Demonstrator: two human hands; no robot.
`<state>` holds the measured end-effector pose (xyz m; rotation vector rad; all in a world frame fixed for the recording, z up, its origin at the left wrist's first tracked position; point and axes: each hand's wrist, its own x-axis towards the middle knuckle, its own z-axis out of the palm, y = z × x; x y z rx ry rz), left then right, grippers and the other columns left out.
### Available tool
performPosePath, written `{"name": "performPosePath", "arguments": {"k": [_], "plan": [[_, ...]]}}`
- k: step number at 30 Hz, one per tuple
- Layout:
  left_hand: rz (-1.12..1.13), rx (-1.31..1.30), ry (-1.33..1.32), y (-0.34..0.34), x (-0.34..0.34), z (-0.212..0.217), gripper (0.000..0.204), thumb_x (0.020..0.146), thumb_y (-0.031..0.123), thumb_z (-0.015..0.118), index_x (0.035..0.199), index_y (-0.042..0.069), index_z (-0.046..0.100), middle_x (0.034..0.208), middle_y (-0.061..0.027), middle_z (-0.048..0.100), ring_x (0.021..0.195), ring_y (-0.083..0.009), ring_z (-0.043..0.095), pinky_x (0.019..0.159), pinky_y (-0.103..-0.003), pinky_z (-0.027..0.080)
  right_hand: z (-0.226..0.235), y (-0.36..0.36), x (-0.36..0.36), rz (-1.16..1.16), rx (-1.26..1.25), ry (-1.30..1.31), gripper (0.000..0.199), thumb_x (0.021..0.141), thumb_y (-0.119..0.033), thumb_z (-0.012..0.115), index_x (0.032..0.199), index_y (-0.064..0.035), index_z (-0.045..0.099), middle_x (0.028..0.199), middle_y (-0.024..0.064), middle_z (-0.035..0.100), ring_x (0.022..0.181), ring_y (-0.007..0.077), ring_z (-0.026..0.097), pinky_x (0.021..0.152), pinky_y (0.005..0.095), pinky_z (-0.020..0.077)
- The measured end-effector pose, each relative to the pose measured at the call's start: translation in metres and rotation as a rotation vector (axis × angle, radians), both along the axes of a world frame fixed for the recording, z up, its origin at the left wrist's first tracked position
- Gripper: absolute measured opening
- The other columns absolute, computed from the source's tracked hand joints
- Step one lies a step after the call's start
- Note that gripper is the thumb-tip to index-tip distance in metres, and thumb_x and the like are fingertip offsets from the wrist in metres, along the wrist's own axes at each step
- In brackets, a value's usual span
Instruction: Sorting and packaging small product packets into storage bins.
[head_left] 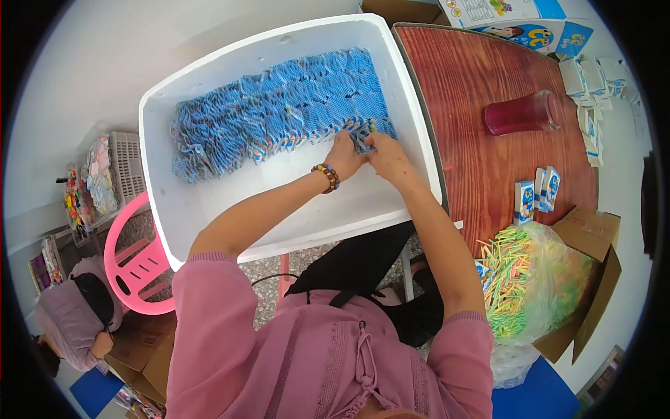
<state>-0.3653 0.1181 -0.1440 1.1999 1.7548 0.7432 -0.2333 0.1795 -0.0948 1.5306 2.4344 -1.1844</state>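
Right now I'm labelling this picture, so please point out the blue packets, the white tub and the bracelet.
Blue packets (279, 105): head view, middle of the packed rows.
White tub (230, 188): head view, bare inside floor.
Bracelet (329, 173): head view, on its beads.

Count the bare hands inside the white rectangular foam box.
2: the bare left hand and, to its right, the bare right hand, both at the near side of the blue patterned packets. Neither is hidden, though some fingertips are.

I record a red wood-grain table (460, 84) bearing a dark red cup (515, 116) and small blue-and-white packs (523, 201). Alongside it, I note a white tub (237, 187) carrying packed rows of blue packets (279, 98).
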Motion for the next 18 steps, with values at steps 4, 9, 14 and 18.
{"name": "performPosePath", "arguments": {"k": [4, 9, 14, 18], "plan": [[0.014, 0.181, 0.075, 0.003, 0.011, -0.024, 0.076, 0.074, 0.029, 0.076, 0.124, -0.008, 0.032, 0.124, -0.0330, 0.044, 0.118, -0.0463, 0.045, 0.094, -0.045, 0.045, -0.002, 0.004, -0.001, -0.016, -0.079, -0.056, 0.037, 0.085, -0.005, 0.051, 0.122, -0.0059, 0.047, 0.116, 0.0229, 0.060, 0.111, 0.0371, 0.057, 0.093, 0.0437, 0.0442], [0.124, 0.078, 0.040, 0.013, 0.011, -0.019, 0.066, 0.077, 0.021, 0.071, 0.126, -0.005, 0.034, 0.122, -0.0298, 0.047, 0.111, -0.0456, 0.051, 0.088, -0.046, 0.047, -0.015, 0.012, -0.001, 0.001, -0.152, 0.233, 0.040, 0.083, 0.002, 0.044, 0.124, 0.0047, 0.043, 0.112, 0.0200, 0.061, 0.109, 0.0374, 0.058, 0.095, 0.0403, 0.0429], [0.194, 0.161, 0.200, 0.002, 0.004, -0.018, 0.049, 0.079, 0.012, 0.064, 0.121, -0.003, 0.042, 0.106, -0.0279, 0.058, 0.097, -0.0458, 0.057, 0.080, -0.049, 0.048, -0.018, 0.011, -0.010, 0.046, -0.123, 0.256, 0.039, 0.086, 0.001, 0.042, 0.124, 0.0035, 0.039, 0.116, 0.0222, 0.058, 0.113, 0.0377, 0.056, 0.095, 0.0428, 0.0432], [0.201, 0.232, 0.296, 0.002, 0.004, -0.036, 0.042, 0.076, 0.002, 0.058, 0.117, 0.000, 0.049, 0.093, -0.0278, 0.063, 0.087, -0.0459, 0.060, 0.074, -0.051, 0.048, -0.020, 0.010, -0.004, 0.018, -0.010, 0.181, 0.039, 0.087, -0.001, 0.044, 0.125, -0.0004, 0.038, 0.122, 0.0268, 0.055, 0.116, 0.0407, 0.053, 0.097, 0.0436, 0.0418]]}}
